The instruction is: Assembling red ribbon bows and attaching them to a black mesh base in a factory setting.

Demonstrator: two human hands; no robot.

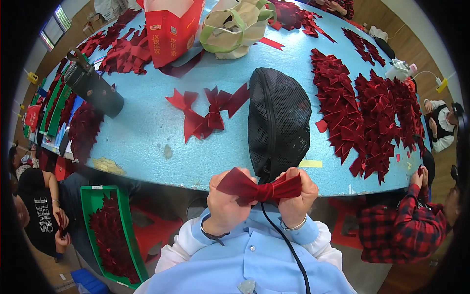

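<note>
Blue garment (215, 269), dark red bow (266, 191), cinched

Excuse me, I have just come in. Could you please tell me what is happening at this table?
A person holds a dark red bow up with the left hand and the right hand, one at each end. Just beyond lies a black mesh pouch on the blue table. More bows lie left of the pouch, with long rows of bows to its right. At lower left is a green crate with dark red pieces inside.
</note>
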